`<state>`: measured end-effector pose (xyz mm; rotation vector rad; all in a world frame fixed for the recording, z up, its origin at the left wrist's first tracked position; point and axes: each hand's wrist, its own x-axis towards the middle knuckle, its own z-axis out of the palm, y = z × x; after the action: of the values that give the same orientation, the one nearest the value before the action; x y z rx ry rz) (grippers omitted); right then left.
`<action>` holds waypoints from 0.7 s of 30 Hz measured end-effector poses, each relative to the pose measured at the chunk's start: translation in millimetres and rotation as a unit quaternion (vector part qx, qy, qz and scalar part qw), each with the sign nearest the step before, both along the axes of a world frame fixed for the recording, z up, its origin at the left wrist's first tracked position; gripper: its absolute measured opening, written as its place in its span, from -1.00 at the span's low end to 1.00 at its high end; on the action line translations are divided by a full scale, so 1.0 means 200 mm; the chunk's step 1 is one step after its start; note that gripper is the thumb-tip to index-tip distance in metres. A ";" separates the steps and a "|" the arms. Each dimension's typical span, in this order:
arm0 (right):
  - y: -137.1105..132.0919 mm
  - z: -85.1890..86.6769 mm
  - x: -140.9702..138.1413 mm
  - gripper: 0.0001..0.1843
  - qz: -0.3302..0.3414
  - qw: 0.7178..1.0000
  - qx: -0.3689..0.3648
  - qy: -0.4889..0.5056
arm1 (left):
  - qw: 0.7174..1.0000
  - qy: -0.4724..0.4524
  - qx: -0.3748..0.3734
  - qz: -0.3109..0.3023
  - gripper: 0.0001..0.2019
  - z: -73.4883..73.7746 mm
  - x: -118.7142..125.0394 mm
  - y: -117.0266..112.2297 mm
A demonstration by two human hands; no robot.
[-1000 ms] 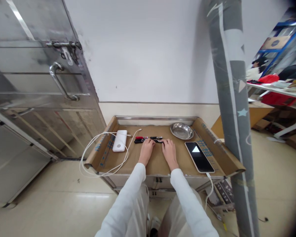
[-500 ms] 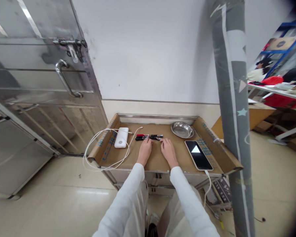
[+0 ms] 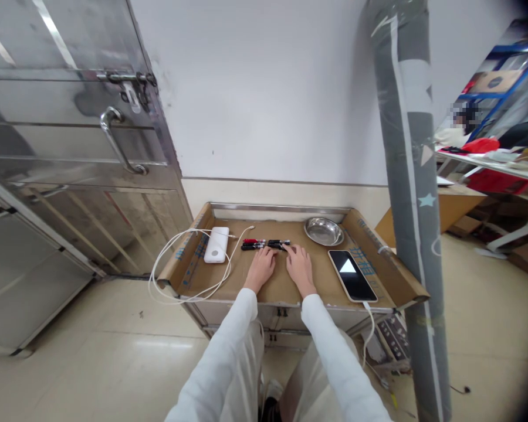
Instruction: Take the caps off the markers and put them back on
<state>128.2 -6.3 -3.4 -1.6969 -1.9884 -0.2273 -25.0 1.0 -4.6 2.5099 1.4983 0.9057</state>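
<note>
Both of my hands rest palm down on a cardboard-covered cart top [image 3: 281, 281]. My left hand [image 3: 261, 267] lies flat with its fingertips at a small bunch of red and black pens [image 3: 264, 244]. My right hand [image 3: 298, 265] lies beside it, fingers stretched toward the right end of the pens. Neither hand grips anything. A round steel dish [image 3: 324, 231] sits at the back right of the cart. A phone [image 3: 352, 274] with a lit screen lies to the right of my right hand.
A white power bank [image 3: 216, 244] with a looping white cable [image 3: 167, 275] lies at the left of the cart. A steel door [image 3: 70, 140] stands to the left. A grey wrapped pillar [image 3: 409, 176] rises at the right, with shelves behind it.
The view shifted slightly. Both hands stay flat on the cart at the pens, with the right hand edging a little toward them.
</note>
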 end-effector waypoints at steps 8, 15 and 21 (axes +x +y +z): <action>0.01 0.01 0.00 -0.68 0.000 1.000 0.024 0.019 | 0.987 0.031 0.046 0.154 -0.72 0.01 0.00 -0.02; 0.01 0.01 0.00 -0.70 0.023 0.999 0.022 0.041 | 0.954 0.043 0.045 0.292 -0.74 0.02 -0.02 -0.04; 0.00 0.01 0.00 -0.74 0.083 0.995 0.003 0.053 | 0.948 0.084 0.022 0.305 -0.78 0.04 -0.04 -0.08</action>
<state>127.9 -5.8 -0.9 -1.4985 -2.0339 -0.0819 -32.7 -15.5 2.9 2.2120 2.4066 0.7925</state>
